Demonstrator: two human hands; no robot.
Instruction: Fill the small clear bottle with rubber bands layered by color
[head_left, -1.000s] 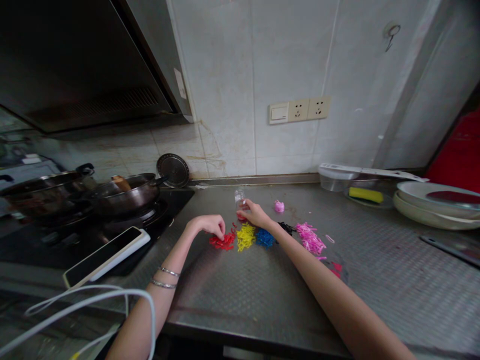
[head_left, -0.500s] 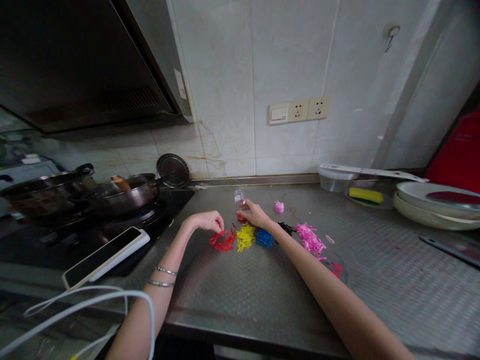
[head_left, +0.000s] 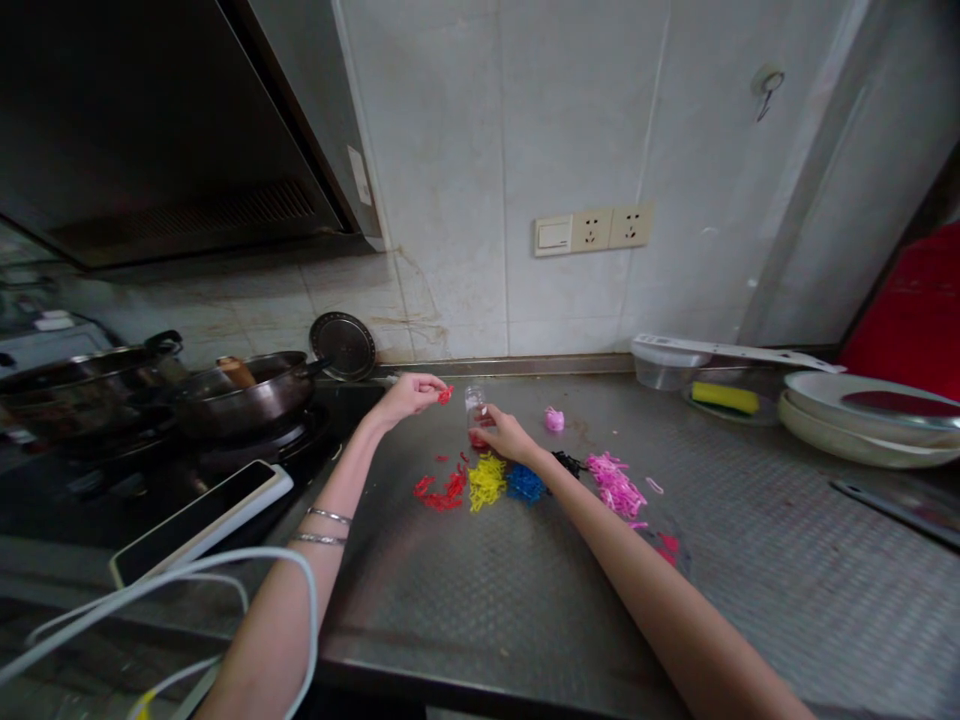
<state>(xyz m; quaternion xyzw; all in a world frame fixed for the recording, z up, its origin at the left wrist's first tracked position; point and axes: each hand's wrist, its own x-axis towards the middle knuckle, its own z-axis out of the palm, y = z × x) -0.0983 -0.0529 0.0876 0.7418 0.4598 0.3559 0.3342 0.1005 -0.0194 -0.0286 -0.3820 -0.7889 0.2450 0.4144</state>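
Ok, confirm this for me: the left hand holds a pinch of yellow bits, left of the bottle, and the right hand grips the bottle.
Wrong on the colour: the head view shows that the bits in the left hand are red. They are left of the bottle, and the right hand grips it.

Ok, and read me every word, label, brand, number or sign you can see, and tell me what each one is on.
No text can be read here.
Pale patch on the range hood, perhaps a label: too blurred.
Wall switch: any marking is too small.
Clear bottle in the right hand: no lettering can be made out.
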